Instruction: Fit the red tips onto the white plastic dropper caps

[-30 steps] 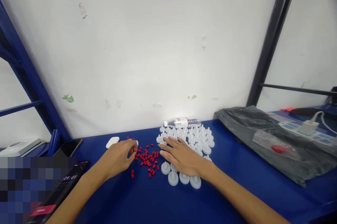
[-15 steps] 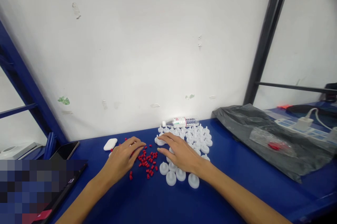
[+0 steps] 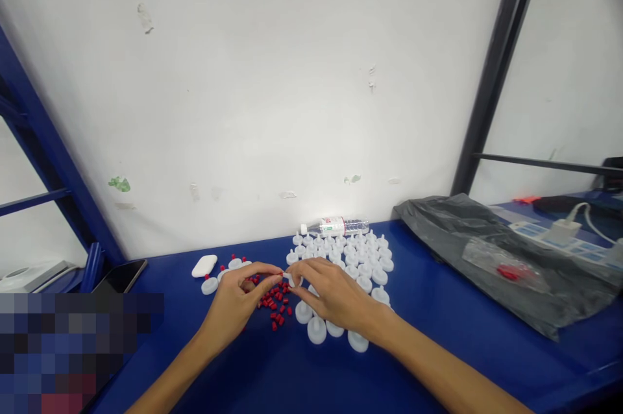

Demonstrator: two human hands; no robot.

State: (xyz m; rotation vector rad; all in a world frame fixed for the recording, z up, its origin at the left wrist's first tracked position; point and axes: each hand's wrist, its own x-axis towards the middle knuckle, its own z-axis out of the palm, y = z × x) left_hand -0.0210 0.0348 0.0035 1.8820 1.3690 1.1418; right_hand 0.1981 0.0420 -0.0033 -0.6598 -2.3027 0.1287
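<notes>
L hand (image 3: 233, 294), pinched on red cap (image 3: 281, 274), now meets R hand (image 3: 335, 291), pinched on white disc fitting (image 3: 293, 281), so both pcs. sit approx. end-to-end.

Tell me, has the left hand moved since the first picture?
Yes. The left hand moved right: judged against the clear bottle lying at the back, it is now closer to the bottle's capped end.

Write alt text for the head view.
Left hand pinches what looks like a small red cap beside a white disc in the right hand, over a blue table. Loose red caps and many white discs lie nearby, a plastic bottle behind.
</notes>
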